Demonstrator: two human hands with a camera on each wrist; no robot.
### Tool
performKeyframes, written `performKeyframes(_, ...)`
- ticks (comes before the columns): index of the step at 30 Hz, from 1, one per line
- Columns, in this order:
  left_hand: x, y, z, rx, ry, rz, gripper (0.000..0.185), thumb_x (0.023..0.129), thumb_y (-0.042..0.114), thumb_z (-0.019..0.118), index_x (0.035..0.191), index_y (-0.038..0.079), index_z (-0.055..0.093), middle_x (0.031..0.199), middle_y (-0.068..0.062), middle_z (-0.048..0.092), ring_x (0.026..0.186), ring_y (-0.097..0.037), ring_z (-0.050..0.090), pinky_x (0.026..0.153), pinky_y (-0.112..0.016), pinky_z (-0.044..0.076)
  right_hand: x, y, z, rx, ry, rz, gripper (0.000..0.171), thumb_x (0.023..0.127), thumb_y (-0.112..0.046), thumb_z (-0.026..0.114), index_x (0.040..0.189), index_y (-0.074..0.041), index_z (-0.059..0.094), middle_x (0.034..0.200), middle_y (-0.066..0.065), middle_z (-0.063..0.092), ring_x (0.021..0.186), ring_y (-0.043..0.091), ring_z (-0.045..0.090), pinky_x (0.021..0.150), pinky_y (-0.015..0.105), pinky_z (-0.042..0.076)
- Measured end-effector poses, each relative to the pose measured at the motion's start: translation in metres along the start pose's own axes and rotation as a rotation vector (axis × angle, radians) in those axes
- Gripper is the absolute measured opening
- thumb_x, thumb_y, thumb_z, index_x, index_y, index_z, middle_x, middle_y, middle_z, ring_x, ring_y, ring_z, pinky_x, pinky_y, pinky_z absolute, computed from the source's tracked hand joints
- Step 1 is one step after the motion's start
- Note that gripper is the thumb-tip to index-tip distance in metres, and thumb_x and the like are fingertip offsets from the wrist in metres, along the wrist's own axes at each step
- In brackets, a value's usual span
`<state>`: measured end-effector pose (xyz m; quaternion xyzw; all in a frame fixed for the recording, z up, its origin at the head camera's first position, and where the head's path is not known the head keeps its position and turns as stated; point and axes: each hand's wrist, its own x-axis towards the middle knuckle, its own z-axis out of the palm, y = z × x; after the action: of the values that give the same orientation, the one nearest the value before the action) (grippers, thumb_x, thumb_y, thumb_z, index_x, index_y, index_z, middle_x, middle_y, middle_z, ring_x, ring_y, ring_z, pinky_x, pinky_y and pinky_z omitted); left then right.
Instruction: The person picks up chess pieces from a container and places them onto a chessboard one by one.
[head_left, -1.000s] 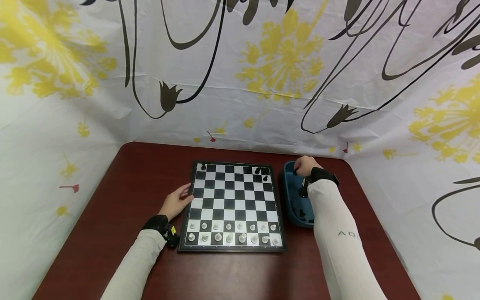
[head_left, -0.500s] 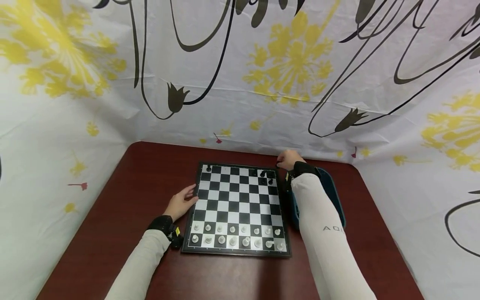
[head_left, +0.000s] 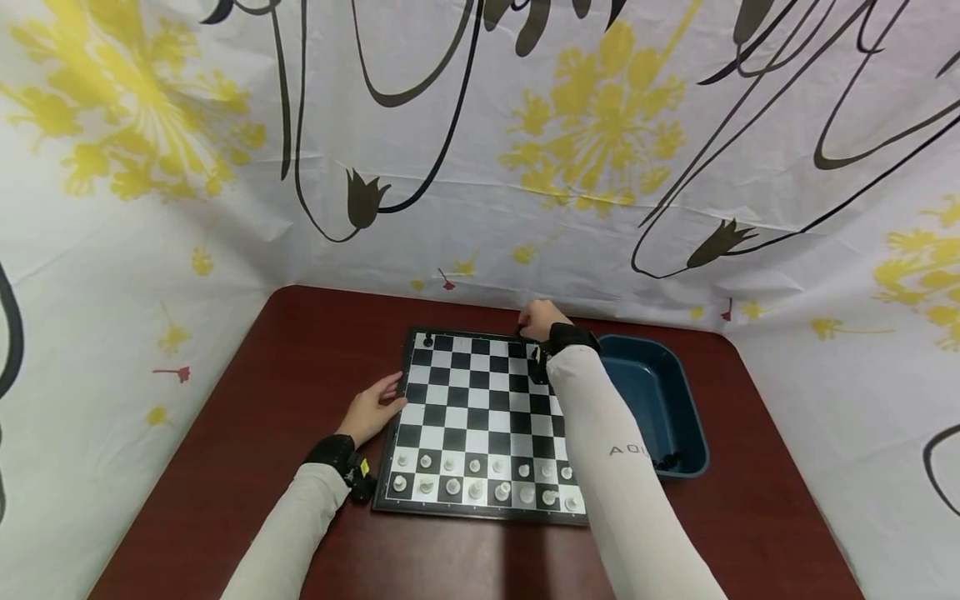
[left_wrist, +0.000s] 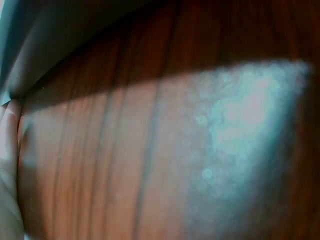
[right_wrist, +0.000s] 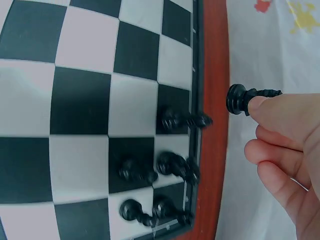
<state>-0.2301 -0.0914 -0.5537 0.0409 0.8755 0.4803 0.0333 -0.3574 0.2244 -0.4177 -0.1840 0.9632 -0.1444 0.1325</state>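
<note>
My right hand [head_left: 542,321] is over the far edge of the chessboard [head_left: 465,396]. Thumb and fingers pinch a black chess piece [right_wrist: 240,99], its round base pointing toward the board in the right wrist view. Several other black pieces stand at the board's far right corner, among them a knight [right_wrist: 175,165] and a pawn [right_wrist: 135,172]; the right wrist hides them in the head view. My left hand [head_left: 369,410] rests at the board's left edge with relaxed fingers. In the left wrist view only part of the left hand [left_wrist: 8,165] shows, beside the board's edge.
Two rows of white pieces [head_left: 475,490] line the board's near side. One black piece [head_left: 428,340] stands at the far left corner. Right of the board, a blue tub [head_left: 652,375] holds more black pieces [head_left: 667,461]. A patterned cloth [head_left: 480,167] hangs behind the reddish-brown table [head_left: 285,358].
My right hand has come out of the blue tub and moved left to the board's far edge, carrying a black chess piece. The left hand stays at the board's left edge.
</note>
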Motion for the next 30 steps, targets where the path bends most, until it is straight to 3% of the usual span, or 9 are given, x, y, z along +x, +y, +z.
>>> performKeyframes(9, 0.002, -0.005, 0.000, -0.036, 0.003, 0.047, 0.053, 0.086, 0.023, 0.063, 0.135, 0.012, 0.044, 0.127, -0.019, 0.052, 0.112, -0.030, 0.054, 0.088, -0.040, 0.048, 0.028, -0.021, 0.028, -0.016, -0.011, -0.063, 0.016, 0.083, -0.006, 0.062, 0.098, -0.002, 0.068, 0.095, 0.013, 0.066, 0.082, 0.023, 0.061, 0.073, 0.034, 0.050)
performKeyframes(21, -0.001, -0.006, -0.002, -0.071, 0.004, 0.047, 0.054, 0.086, 0.023, 0.063, 0.135, 0.012, 0.044, 0.127, -0.018, 0.052, 0.112, -0.028, 0.054, 0.086, -0.037, 0.049, 0.049, -0.055, 0.052, 0.030, -0.018, -0.083, 0.017, 0.084, -0.006, 0.061, 0.099, -0.003, 0.068, 0.097, 0.012, 0.066, 0.081, 0.020, 0.060, 0.071, 0.032, 0.050)
performKeyframes(30, 0.000, -0.006, 0.001, -0.068, 0.016, 0.012, 0.054, 0.085, 0.022, 0.064, 0.134, 0.014, 0.045, 0.126, -0.016, 0.053, 0.111, -0.027, 0.054, 0.086, -0.037, 0.049, 0.057, -0.073, 0.063, 0.031, -0.013, -0.156, 0.016, 0.085, -0.005, 0.061, 0.098, -0.004, 0.069, 0.097, 0.011, 0.066, 0.075, 0.017, 0.057, 0.067, 0.029, 0.047)
